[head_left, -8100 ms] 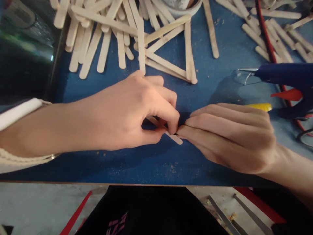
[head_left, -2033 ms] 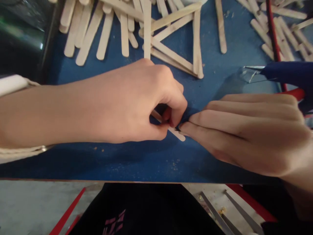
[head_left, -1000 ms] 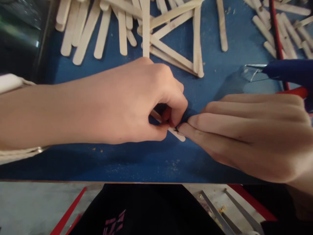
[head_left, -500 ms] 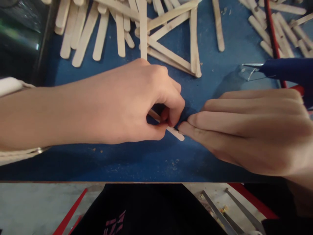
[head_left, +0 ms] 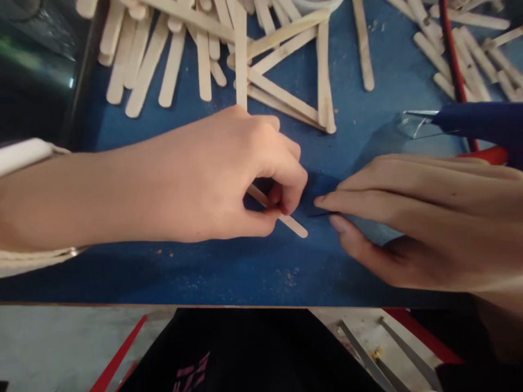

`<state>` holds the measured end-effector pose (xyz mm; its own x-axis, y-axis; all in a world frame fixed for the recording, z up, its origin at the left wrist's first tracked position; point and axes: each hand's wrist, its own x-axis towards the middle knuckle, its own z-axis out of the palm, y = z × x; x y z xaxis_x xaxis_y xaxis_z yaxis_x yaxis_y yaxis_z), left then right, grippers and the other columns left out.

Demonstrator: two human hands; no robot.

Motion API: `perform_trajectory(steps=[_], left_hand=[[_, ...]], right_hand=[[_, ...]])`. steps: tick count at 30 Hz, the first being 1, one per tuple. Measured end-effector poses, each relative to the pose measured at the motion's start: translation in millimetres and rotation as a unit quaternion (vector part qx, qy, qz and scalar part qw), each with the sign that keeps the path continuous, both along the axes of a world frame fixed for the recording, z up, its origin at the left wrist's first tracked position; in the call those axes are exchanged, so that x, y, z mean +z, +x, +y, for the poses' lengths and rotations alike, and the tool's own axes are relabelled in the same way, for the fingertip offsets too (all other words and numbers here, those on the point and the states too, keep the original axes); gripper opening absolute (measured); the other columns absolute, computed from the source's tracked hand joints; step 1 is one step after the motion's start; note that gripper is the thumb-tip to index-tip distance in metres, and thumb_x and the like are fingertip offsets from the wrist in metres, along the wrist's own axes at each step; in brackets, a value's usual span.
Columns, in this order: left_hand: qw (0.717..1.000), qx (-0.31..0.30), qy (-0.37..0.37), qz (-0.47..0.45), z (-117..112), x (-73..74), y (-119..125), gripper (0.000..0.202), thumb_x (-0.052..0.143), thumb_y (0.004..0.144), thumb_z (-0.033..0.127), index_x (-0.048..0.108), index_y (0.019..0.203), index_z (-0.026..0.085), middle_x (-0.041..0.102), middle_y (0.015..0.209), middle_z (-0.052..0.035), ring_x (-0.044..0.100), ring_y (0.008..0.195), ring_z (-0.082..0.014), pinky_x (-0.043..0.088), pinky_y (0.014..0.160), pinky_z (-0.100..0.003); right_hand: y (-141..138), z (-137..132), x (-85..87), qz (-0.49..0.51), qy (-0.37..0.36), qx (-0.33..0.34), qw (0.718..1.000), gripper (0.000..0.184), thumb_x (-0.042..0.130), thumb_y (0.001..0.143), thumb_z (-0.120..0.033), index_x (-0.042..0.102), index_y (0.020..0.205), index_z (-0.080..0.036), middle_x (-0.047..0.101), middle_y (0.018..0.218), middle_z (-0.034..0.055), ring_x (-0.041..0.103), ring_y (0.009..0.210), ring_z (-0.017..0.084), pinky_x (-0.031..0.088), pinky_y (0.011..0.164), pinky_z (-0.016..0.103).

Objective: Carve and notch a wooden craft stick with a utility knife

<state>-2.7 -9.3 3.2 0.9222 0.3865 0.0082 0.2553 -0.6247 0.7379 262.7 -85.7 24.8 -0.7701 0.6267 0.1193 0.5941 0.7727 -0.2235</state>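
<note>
- And there it was: the left hand [head_left: 249,166] had its fingers pinched on a wooden stick [head_left: 295,226], rounded end poking out low over the blue counter [head_left: 245,277].
- Right hand [head_left: 433,218], near it: a thin dark strip [head_left: 317,215] ran by thumb and fingertips; gripped or not, I couldn't tell.
- Up top, a white bowl [head_left: 310,6] was cut off, contents out of sight.
- Loose sticks [head_left: 171,71] lay heaped beyond the left hand.
</note>
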Motion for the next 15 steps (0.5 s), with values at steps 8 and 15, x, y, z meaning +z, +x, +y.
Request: perform_trajectory(steps=[8,15], left_hand=[[0.999,-0.009,-0.017,-0.026,1.6,-6.5,-2.6,0.02,0.064,0.099,0.023,0.079,0.086,0.029,0.074,0.09,0.0085,0.06,0.081,-0.0141,0.044,0.076,-0.027],[0.999,0.009,-0.038,0.025,-0.5,1.8,0.2,0.027,0.058,0.099,0.026,0.08,0.083,0.027,0.075,0.088,0.0052,0.06,0.083,-0.0144,0.048,0.084,-0.028]], right_hand=[[-4.0,-11.7,2.9,-0.014,0.014,-0.022,1.0,0.047,0.042,0.114,-0.024,0.082,0.094,-0.035,0.076,0.097,-0.0059,0.077,0.082,0.015,0.064,0.071,0.031],[-2.3,-13.2,-2.5,-0.006,-0.004,-0.027,1.0,0.032,0.054,0.111,-0.023,0.082,0.109,-0.038,0.079,0.107,-0.005,0.078,0.098,0.022,0.069,0.079,0.04]])
